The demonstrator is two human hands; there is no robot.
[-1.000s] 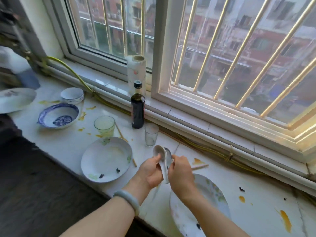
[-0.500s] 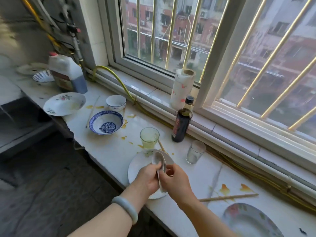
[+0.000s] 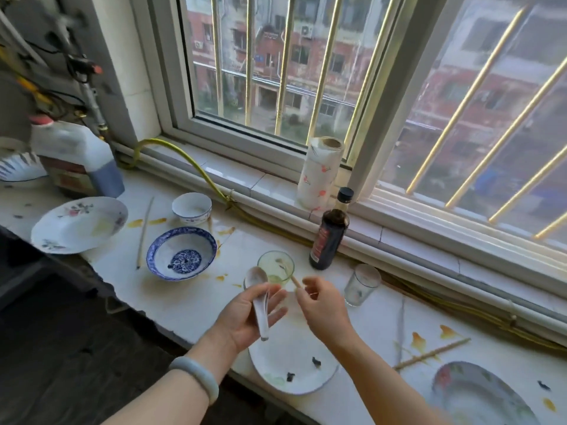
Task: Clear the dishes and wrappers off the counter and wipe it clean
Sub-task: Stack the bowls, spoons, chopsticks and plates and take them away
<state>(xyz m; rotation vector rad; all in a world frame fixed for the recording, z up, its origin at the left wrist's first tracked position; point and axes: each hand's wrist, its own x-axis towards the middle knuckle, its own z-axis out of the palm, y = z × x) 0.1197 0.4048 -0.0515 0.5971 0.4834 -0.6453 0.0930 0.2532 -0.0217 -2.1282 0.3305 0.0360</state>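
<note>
My left hand (image 3: 250,314) holds stacked white ceramic spoons (image 3: 260,297) above a white plate (image 3: 294,368) with dark scraps at the counter's front edge. My right hand (image 3: 322,305) is just right of the spoons, fingers apart and holding nothing. A green-tinted glass (image 3: 276,266) and a chopstick (image 3: 296,282) lie just beyond the hands. A blue-patterned bowl (image 3: 181,252), a small white bowl (image 3: 191,207) and a flowered plate (image 3: 78,223) sit to the left. The white counter (image 3: 184,302) carries yellow stains.
A dark sauce bottle (image 3: 329,237), a clear glass (image 3: 360,284) and a paper towel roll (image 3: 319,173) stand near the window sill. A large jug (image 3: 75,157) sits at far left. Another flowered plate (image 3: 481,394) and a chopstick (image 3: 432,352) lie at right; a long chopstick (image 3: 143,233) at left.
The view has swung left along the counter. My right hand has let go of the spoons and drawn away; my left hand alone holds them now.
</note>
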